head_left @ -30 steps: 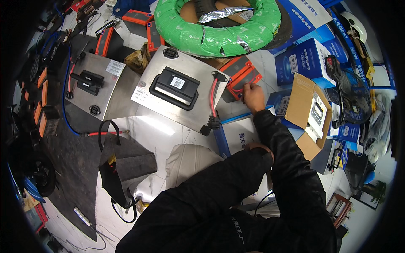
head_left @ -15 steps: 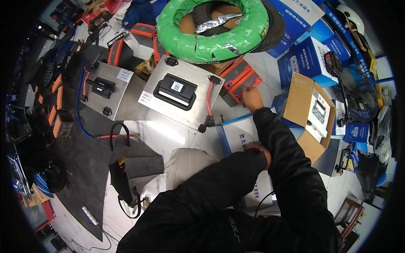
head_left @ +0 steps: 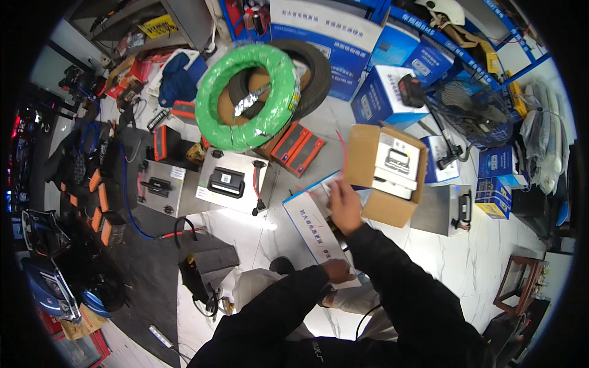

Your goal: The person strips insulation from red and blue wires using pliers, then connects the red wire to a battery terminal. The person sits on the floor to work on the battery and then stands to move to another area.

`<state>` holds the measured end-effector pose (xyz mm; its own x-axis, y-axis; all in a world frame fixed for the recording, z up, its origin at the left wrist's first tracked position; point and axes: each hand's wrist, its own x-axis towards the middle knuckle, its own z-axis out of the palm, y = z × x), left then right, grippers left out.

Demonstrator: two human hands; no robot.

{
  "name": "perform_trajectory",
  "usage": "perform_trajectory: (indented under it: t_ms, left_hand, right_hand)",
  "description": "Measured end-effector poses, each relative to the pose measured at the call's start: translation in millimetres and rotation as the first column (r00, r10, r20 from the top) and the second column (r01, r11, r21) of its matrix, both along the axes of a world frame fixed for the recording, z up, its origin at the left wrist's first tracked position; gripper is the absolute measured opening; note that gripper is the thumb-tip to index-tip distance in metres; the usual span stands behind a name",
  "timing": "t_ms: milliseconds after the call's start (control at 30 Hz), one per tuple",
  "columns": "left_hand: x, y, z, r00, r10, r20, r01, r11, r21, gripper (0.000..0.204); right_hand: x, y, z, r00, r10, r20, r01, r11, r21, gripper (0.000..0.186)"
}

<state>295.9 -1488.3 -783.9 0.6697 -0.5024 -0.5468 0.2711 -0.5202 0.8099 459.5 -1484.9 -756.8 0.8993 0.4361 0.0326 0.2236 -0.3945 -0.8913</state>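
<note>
My right hand (head_left: pixel 345 205) is raised over the far end of a blue-and-white cardboard box (head_left: pixel 311 228), its fingers closed and slightly blurred. A thin red cord-like strand (head_left: pixel 343 153) sticks up from it, and fainter red streaks cross the box top. At the near end, my left hand (head_left: pixel 337 270) is closed at the edge of the box. Beyond my right hand lie orange-and-black battery packs (head_left: pixel 297 148). To the left stands a silver metal battery case (head_left: pixel 207 195) with a black handle and a red cable.
An open brown carton (head_left: pixel 358 150) holding a white-topped unit stands on the right, beside another metal case (head_left: pixel 432 211). A green-wrapped tyre (head_left: pixel 208 92) lies at the back. A grey bag (head_left: pixel 215 254) sits left of my legs, and a fan (head_left: pixel 472 110) stands far right.
My right hand has left the orange-and-black packs and come back over the box, with a red strand at its fingers. My left hand stays at the box. The view has shifted and shows more of the back.
</note>
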Motion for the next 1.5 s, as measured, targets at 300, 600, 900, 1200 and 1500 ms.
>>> perform_trajectory:
  t_ms: [300, 600, 900, 1200, 1500]
  left_hand:
    - [-104, -5, 196, 0.785, 0.595, -0.175, -0.583, 0.804, 0.117, 0.054]
    - [-95, 29, 403, 0.8, 0.569, 0.189, -0.599, 0.746, 0.29, 0.048]
    - [-37, -154, 559, 0.745, 0.66, 0.097, -0.65, 0.751, -0.116, 0.041]
    - [2, -400, 644, 0.823, -0.211, 0.528, 0.352, 0.919, -0.181, 0.035]
    - [70, -476, 661, 0.777, -0.346, 0.525, 0.503, 0.844, -0.187, 0.037]
  right_hand:
    - [35, -489, 186, 0.65, -0.667, -0.365, 0.576, 0.745, -0.335, 0.05]
    - [-105, -268, 341, 0.672, -0.273, -0.688, 0.171, 0.962, -0.214, 0.05]
    - [-149, -331, 429, 0.724, 0.013, -0.69, -0.002, 1.0, 0.017, 0.052]
    - [-130, -421, 471, 0.747, 0.089, -0.659, -0.059, 0.996, 0.068, 0.055]
    - [-62, -443, 486, 0.746, 0.197, -0.636, -0.18, 0.979, 0.093, 0.058]
